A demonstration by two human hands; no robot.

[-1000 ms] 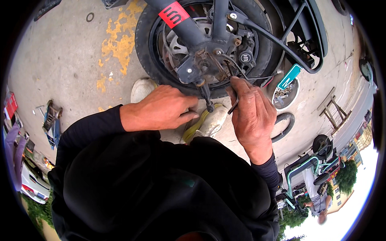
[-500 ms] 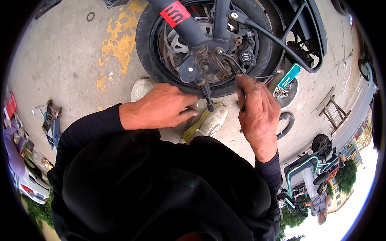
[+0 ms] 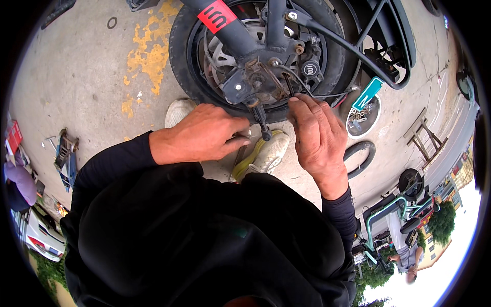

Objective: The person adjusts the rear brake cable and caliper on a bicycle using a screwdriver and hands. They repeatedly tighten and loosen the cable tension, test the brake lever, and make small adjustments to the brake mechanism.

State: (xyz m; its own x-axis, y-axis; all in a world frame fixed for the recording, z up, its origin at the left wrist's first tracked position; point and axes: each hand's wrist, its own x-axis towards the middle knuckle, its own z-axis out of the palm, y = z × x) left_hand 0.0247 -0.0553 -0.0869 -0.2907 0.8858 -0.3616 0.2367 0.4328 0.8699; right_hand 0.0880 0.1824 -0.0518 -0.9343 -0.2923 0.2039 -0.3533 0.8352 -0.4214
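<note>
A motorcycle-type wheel with a black tyre (image 3: 179,61) stands before me, with a brake disc (image 3: 221,51) and a greasy hub bracket (image 3: 255,77) on its side. My right hand (image 3: 322,140) pinches a thin dark rod-like tool (image 3: 288,84). Its far end reaches the hub beside a bent cable; whether it touches is unclear. A black lever-like part (image 3: 262,120) sticks out from the bracket toward me, between my hands. Left of that part, my left hand (image 3: 202,134) is closed, thumb against fingers; what it may hold is too small to name.
A round tray (image 3: 377,120) of small metal parts stands right of the wheel, a green-and-white plate (image 3: 367,94) across its rim. Nearby lie a black rubber tube (image 3: 361,159) and a wooden stool (image 3: 425,138). A blue floor jack (image 3: 65,161) sits left. My shoe (image 3: 271,153) is below the hub.
My right hand has moved slightly left and the dark tool now shows, pointing up at the hub. My left hand stays nearly where it was. The view has shifted slightly.
</note>
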